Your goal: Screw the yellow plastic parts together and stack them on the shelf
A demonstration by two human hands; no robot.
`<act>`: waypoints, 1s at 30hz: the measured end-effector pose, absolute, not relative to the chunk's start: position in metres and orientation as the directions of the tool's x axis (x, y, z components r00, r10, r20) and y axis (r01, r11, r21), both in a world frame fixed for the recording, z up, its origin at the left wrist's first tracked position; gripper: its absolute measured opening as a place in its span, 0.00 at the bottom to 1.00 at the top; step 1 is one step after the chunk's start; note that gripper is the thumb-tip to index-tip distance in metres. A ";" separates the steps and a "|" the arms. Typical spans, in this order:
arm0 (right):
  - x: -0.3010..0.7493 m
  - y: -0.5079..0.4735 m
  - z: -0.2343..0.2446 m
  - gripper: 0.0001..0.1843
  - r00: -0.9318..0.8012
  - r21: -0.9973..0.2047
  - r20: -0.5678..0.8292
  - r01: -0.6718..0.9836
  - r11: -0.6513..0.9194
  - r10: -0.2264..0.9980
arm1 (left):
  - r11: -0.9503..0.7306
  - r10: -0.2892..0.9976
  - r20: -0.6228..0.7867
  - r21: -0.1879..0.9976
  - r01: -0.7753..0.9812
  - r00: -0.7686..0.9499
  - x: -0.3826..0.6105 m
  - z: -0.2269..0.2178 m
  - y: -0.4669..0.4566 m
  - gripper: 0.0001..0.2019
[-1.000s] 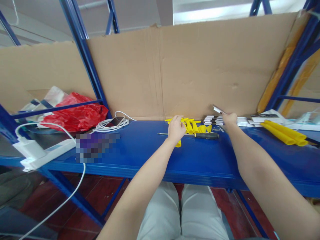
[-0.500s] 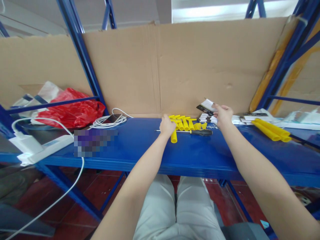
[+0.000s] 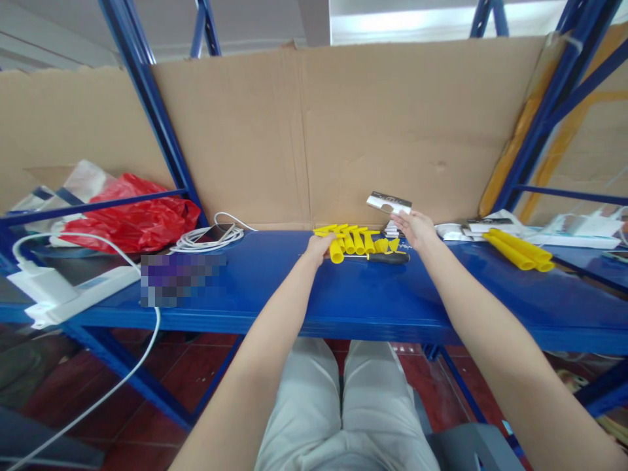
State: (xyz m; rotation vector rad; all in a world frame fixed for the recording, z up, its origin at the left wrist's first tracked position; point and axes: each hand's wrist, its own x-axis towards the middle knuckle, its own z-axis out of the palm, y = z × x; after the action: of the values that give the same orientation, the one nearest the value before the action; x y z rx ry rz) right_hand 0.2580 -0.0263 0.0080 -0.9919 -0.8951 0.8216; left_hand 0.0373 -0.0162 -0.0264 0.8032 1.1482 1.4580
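My left hand [image 3: 318, 246] is closed round a short yellow plastic tube [image 3: 336, 252], its open end sticking out to the right just above the blue shelf [image 3: 275, 288]. My right hand [image 3: 416, 229] holds up a small flat silver-and-white piece [image 3: 388, 202] by its lower edge, lifted above a low stack of similar white pieces [image 3: 392, 229]. Between the hands lies a bunch of yellow tubes [image 3: 360, 239]. A black-handled screwdriver [image 3: 385, 258] rests in front of them.
Brown cardboard [image 3: 373, 124] lines the back of the shelf. Longer yellow tubes [image 3: 517, 250] and white parts lie at the right. A coiled white cable with a phone [image 3: 210, 237], a red plastic bag [image 3: 132, 219] and a white power strip [image 3: 73, 291] sit at the left, between blue rack posts.
My right hand lifted the flat piece off the stack and turned its face toward me. My left hand picked a yellow tube up from the shelf and drew it toward the bunch.
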 end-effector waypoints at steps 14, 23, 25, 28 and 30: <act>0.241 -0.049 0.014 0.11 0.027 -0.964 0.203 -0.168 0.205 0.979 | -0.070 0.917 -0.194 0.783 -0.619 -0.349 0.023 -0.008 -0.021 0.08; 0.229 -0.052 0.009 0.11 -0.069 -0.968 0.218 -0.140 0.207 0.974 | -0.015 0.966 -0.128 0.840 -0.542 -0.225 0.028 -0.007 -0.022 0.06; 0.226 -0.053 0.008 0.12 -0.088 -0.971 0.214 -0.129 0.202 0.973 | -0.006 0.979 -0.104 0.850 -0.526 -0.178 0.031 -0.007 -0.024 0.06; 0.222 -0.055 0.007 0.12 -0.116 -0.970 0.221 -0.129 0.206 0.968 | -0.004 0.987 -0.081 0.856 -0.517 -0.141 0.034 -0.005 -0.027 0.07; 0.220 -0.055 0.005 0.13 -0.129 -0.969 0.225 -0.136 0.207 0.966 | -0.001 0.988 -0.079 0.855 -0.518 -0.133 0.035 -0.004 -0.028 0.08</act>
State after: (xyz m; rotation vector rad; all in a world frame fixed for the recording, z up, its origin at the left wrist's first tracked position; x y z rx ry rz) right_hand 0.2198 -0.0549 0.0053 -0.8874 -1.3173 1.2022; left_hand 0.0347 -0.0283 -0.0035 0.6956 0.9172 1.4950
